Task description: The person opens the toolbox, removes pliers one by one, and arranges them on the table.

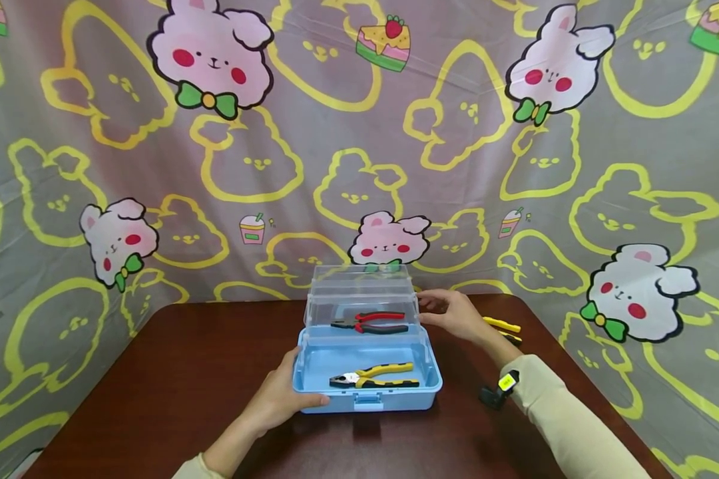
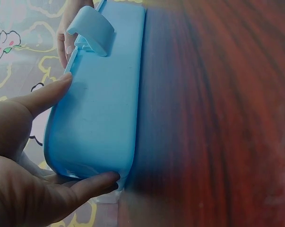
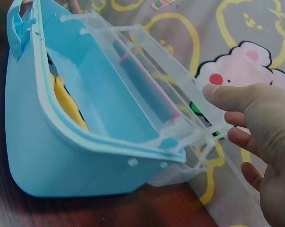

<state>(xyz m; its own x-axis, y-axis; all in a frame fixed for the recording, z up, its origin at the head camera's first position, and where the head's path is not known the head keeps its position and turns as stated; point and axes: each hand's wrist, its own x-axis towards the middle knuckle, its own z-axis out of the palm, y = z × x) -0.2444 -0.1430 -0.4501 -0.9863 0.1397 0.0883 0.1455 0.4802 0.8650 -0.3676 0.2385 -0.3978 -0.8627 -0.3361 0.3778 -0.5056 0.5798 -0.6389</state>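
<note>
A light blue toolbox stands on the table with its clear lid raised at the back. Yellow-and-black pliers lie in its bottom. Red-and-black pliers rest in the clear tray above the box's rear. My left hand grips the toolbox's front left corner, thumb over the front rim and fingers along the side wall. Beside the right edge of the raised lid, my right hand holds nothing; in the right wrist view its thumb and loosely bent fingers are close to the clear plastic.
Another yellow-and-black handled tool lies on the table behind my right forearm. A small black object is near my right sleeve. A patterned cloth hangs close behind the table and along its sides.
</note>
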